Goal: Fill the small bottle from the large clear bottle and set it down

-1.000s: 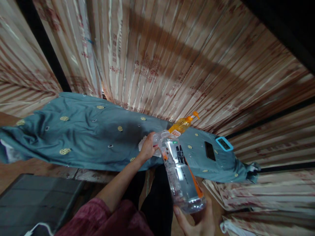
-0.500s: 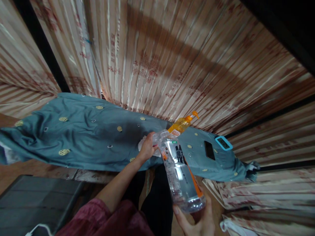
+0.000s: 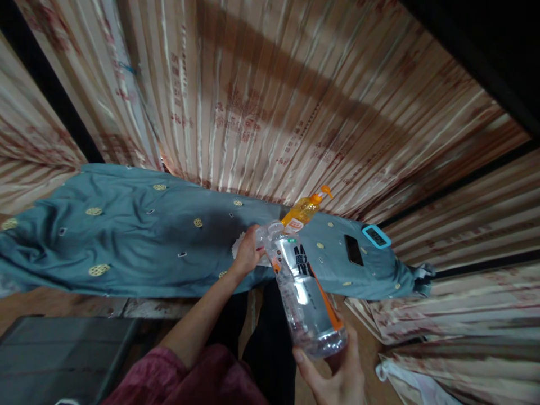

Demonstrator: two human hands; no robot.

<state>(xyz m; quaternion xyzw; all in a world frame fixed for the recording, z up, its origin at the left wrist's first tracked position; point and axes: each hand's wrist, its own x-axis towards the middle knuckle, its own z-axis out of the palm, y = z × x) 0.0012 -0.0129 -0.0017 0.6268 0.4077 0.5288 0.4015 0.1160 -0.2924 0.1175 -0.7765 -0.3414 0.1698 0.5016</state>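
Observation:
My right hand point(image 3: 337, 371) grips the base of a large clear plastic bottle point(image 3: 310, 298) with a silver and orange label. The bottle is tilted, its neck pointing away from me and to the left. My left hand point(image 3: 246, 253) is closed round a small clear plastic container point(image 3: 260, 236) right at the bottle's mouth. Whether the two touch, and whether any liquid passes between them, I cannot tell. Beneath my left hand lies something white and crumpled, like tissue point(image 3: 237, 245), partly hidden. Just behind the bottle's neck stands an orange pump bottle point(image 3: 304, 211).
A green patterned cloth point(image 3: 135, 242) covers the long narrow table. On its right part lie a black phone point(image 3: 353, 250) and a blue-framed digital timer point(image 3: 376, 236). Striped curtains point(image 3: 253, 101) hang behind and to the right. A dark grey flat surface point(image 3: 63, 354) is at lower left.
The whole view has shifted slightly, so things sit a little further left. Both hands keep the same hold, and the large bottle stays tilted at the small container.

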